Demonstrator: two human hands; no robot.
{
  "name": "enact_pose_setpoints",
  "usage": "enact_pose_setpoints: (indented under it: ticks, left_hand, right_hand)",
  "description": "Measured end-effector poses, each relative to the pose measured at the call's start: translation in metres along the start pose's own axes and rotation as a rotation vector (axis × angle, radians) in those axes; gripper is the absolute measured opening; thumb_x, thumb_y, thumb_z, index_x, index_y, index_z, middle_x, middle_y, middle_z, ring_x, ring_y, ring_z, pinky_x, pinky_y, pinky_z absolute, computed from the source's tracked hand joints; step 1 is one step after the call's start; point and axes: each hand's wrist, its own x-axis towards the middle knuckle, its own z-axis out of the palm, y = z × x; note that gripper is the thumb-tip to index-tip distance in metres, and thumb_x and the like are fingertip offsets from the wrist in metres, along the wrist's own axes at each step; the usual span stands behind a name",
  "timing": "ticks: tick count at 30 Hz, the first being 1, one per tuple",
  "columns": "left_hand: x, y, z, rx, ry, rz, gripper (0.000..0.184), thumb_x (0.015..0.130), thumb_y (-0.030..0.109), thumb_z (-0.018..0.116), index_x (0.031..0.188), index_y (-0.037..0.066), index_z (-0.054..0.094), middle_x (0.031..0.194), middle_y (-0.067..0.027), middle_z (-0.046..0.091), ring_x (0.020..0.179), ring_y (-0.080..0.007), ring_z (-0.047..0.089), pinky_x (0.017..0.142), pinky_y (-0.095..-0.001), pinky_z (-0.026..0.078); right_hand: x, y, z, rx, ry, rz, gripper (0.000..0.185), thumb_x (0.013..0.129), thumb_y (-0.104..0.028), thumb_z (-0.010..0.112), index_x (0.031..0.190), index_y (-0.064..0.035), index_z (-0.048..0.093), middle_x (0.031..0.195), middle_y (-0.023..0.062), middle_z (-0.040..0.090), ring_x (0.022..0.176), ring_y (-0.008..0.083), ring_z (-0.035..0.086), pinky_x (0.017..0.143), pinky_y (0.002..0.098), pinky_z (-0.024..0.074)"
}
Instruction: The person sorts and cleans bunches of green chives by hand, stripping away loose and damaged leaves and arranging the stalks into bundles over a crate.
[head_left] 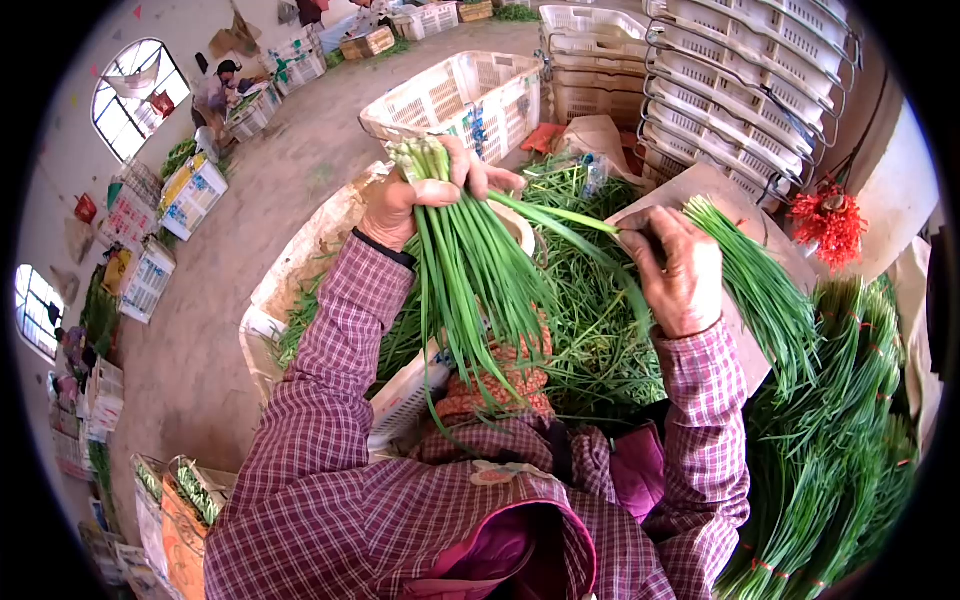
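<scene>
My left hand (pixel 410 200) is wrapped round a bunch of garlic chives (pixel 475 265), pale cut ends up and green leaves hanging down over my lap. My right hand (pixel 685 270) pinches the pale end of a single chive stalk (pixel 570 217) between thumb and fingers, drawn out to the right of the bunch. That stalk stretches across toward my left fingers. Just right of my right hand, another bundle of chives (pixel 760 285) lies on a board (pixel 675 190). Loose chive leaves (pixel 600 340) are heaped below and between my hands.
Tied chive bundles (pixel 830 420) pile up at my right. A white crate (pixel 460 95) stands ahead, beside tall stacked crates (pixel 740 90). Red ties (pixel 830 222) hang at the right. A low crate (pixel 265 340) of leaves is left of my knees. Other people (pixel 215 90) sit along the wall.
</scene>
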Motion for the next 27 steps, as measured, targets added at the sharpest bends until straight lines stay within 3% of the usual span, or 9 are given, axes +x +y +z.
enact_pose_setpoints:
  ticks: [2,5,7,9,10,15,18,23,27]
  left_hand:
    - [0.004,-0.002,0.000,0.076,0.006,-0.009,0.020,0.062,0.015,0.067,0.074,0.005,0.054,0.079,-0.0135,0.062,0.104,-0.0429,0.059,0.101,-0.0572,0.039]
    - [0.008,-0.001,0.006,0.099,-0.014,0.005,0.020,0.062,0.015,0.066,0.074,0.006,0.053,0.081,-0.0145,0.062,0.106,-0.0428,0.059,0.103,-0.0578,0.037]
    - [0.010,-0.002,0.003,0.095,-0.042,0.018,0.019,0.064,0.013,0.066,0.075,0.006,0.052,0.083,-0.0160,0.063,0.107,-0.0424,0.058,0.098,-0.0564,0.042]
    - [0.011,-0.002,0.006,0.097,-0.061,-0.013,0.017,0.069,0.014,0.065,0.079,0.006,0.054,0.094,-0.0153,0.064,0.109,-0.0350,0.059,0.089,-0.0465,0.049]
    - [0.015,0.000,0.007,0.156,-0.055,-0.010,0.018,0.066,0.011,0.066,0.076,0.006,0.052,0.097,-0.0207,0.063,0.105,-0.0395,0.060,0.084,-0.0468,0.055]
    - [0.015,0.001,0.009,0.211,-0.086,-0.019,0.020,0.065,0.012,0.067,0.079,0.006,0.054,0.101,-0.0247,0.060,0.094,-0.0344,0.064,0.082,-0.0450,0.056]
    - [0.011,0.006,0.021,0.191,0.007,-0.124,0.024,0.064,0.012,0.067,0.083,0.003,0.056,0.103,-0.0250,0.059,0.077,-0.0287,0.067,0.075,-0.0435,0.057]
    - [0.013,0.000,0.022,0.199,-0.004,-0.092,0.025,0.065,0.011,0.065,0.087,0.002,0.058,0.103,-0.0249,0.060,0.074,-0.0262,0.067,0.068,-0.0398,0.056]
    - [0.013,0.006,0.026,0.174,-0.064,-0.125,0.026,0.065,0.011,0.065,0.087,0.002,0.058,0.103,-0.0247,0.060,0.070,-0.0251,0.067,0.068,-0.0392,0.056]
  right_hand:
    - [0.003,-0.003,-0.013,-0.102,0.027,-0.039,0.006,0.080,-0.010,0.065,0.084,-0.0054,0.063,0.078,0.0124,0.063,0.069,0.0307,0.063,0.061,0.0362,0.0491]
    - [0.005,-0.009,-0.025,-0.115,0.001,-0.031,0.006,0.079,-0.007,0.065,0.082,-0.0030,0.062,0.078,0.0128,0.063,0.071,0.0317,0.063,0.063,0.0365,0.0490]
    - [0.002,-0.005,-0.027,-0.109,-0.018,-0.009,0.006,0.079,-0.006,0.065,0.083,-0.0022,0.062,0.077,0.0131,0.063,0.071,0.0322,0.063,0.063,0.0366,0.0488]
    - [0.001,-0.005,-0.029,-0.102,-0.034,0.009,0.007,0.079,-0.006,0.065,0.083,-0.0015,0.062,0.077,0.0133,0.062,0.071,0.0326,0.063,0.063,0.0367,0.0487]
    - [0.001,-0.006,-0.029,-0.089,0.006,-0.005,0.007,0.078,-0.005,0.065,0.082,-0.0009,0.061,0.077,0.0137,0.063,0.071,0.0329,0.063,0.063,0.0366,0.0486]
    - [-0.001,0.004,-0.035,-0.113,0.007,0.016,0.008,0.078,-0.003,0.065,0.082,0.0017,0.061,0.078,0.0154,0.063,0.070,0.0334,0.063,0.063,0.0352,0.0489]
    - [-0.008,0.004,-0.037,0.016,-0.030,0.061,0.008,0.078,-0.002,0.065,0.082,0.0032,0.061,0.075,0.0146,0.063,0.065,0.0279,0.063,0.061,0.0325,0.0491]
    - [-0.020,0.009,-0.040,0.141,-0.139,0.237,0.008,0.079,-0.001,0.065,0.084,0.0041,0.062,0.071,0.0119,0.063,0.060,0.0178,0.061,0.059,0.0285,0.0480]
    - [-0.026,0.011,-0.045,0.259,-0.223,0.379,0.012,0.083,-0.009,0.065,0.085,0.0025,0.063,0.064,0.0058,0.060,0.057,0.0100,0.053,0.056,0.0255,0.0432]
